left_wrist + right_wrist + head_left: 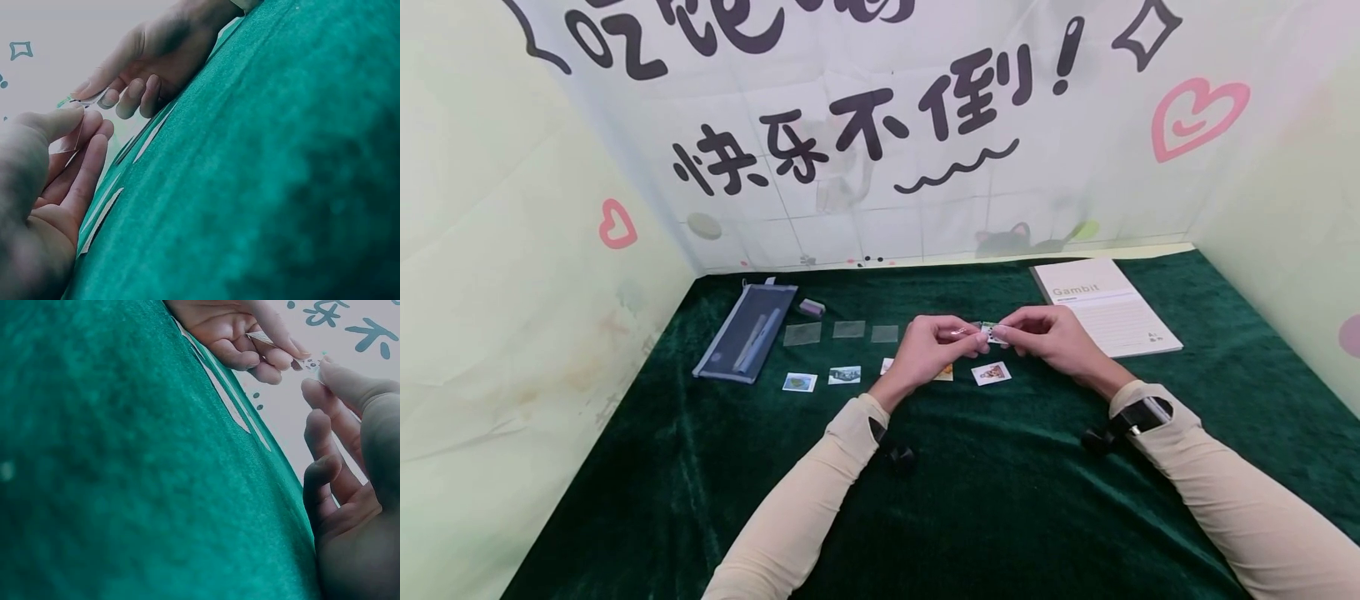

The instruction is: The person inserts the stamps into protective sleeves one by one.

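Observation:
Over the row of cards, my left hand (925, 354) and right hand (1060, 340) meet fingertip to fingertip. Between thumb and forefinger the left one pinches a clear plastic sleeve (64, 146). A small picture card (991, 333) with black spots on white is pinched by the right thumb and fingers, its edge at the sleeve's end. Just below the hands lies a card with a brown animal picture (992, 372). An orange card (946, 374) and a whitish card (887, 364) are partly hidden by the left hand.
Left of the hands lie a blue-green card (800, 382) and a landscape card (845, 375). Behind them are clear sleeves (802, 334), an eraser (812, 307) and a zip pouch (718, 337) with pens. A notebook (1112, 321) sits behind the right hand on the green cloth (1000, 500).

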{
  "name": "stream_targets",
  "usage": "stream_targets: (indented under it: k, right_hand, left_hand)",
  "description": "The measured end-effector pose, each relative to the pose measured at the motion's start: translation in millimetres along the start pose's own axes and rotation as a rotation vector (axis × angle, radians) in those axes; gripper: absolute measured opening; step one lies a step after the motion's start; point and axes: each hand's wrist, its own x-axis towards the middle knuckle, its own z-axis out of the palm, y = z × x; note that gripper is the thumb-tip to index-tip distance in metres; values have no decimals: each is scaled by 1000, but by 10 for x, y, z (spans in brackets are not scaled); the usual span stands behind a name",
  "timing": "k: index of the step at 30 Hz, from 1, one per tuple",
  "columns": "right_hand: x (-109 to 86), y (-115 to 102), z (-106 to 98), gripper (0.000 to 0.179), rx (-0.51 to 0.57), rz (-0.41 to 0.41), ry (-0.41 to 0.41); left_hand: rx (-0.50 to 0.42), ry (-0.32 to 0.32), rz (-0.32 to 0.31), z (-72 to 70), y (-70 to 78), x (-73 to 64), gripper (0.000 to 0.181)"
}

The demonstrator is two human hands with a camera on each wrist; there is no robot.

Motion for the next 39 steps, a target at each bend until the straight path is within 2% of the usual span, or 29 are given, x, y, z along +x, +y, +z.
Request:
stream_targets:
  k: [4,11,16,24,34,39]
  right_hand:
    - [1,0,-3,25,-7,0,-10]
    - [6,-6,4,23,-30,-22,-21]
    - [11,-12,9,24,-22,-4,-21]
    - [17,-9,4,25,-23,10,-16]
    - [10,-23,-4,26,-22,19,-13]
    - [12,-34,-6,28,-4,33,14]
  left_hand:
    - [-37,-7,1,2,-5,-5,20]
    - [-15,-30,-9,12,-8,1,20]
    - [18,-41,1,25,-3,2,21]
    - [113,-26,26,42,1,2,20]
    - [137,-18,32,60,4,16,20]
    - [93,2,6,52,14,2,25]
